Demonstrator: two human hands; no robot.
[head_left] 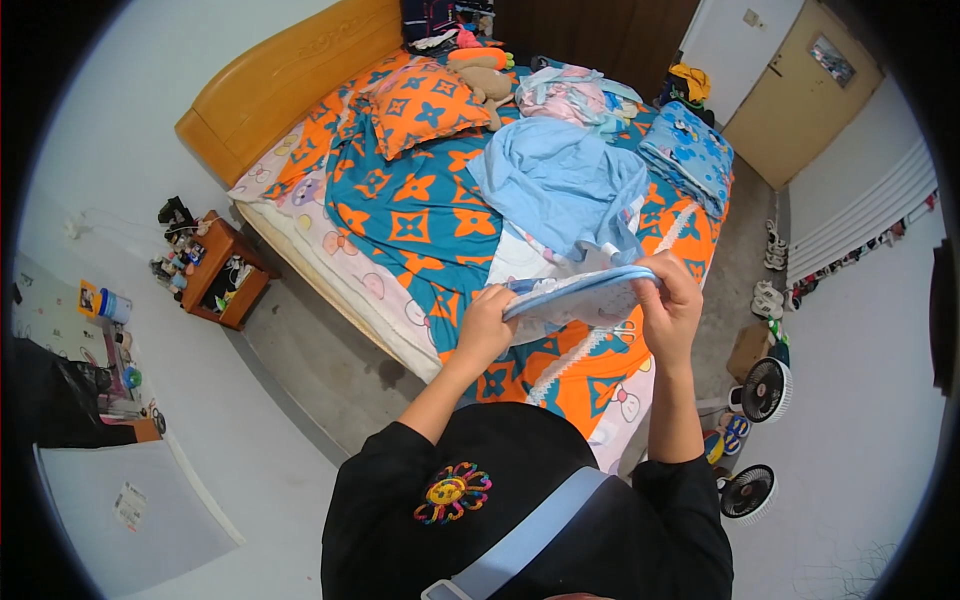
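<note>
Head view: left hand (pixel 482 325) and right hand (pixel 668 302) grip opposite ends of a blue-edged cloth (pixel 580 287), apparently so its rim stays stretched between them. It is held above the bed (pixel 400 262), before the torso, likely for easy two-handed control. Scissors (pixel 625 331) lie near the right hand, seemingly within reach.

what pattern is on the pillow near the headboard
The pillow is orange with teal four-petalled motifs, seen in the head view.
</note>
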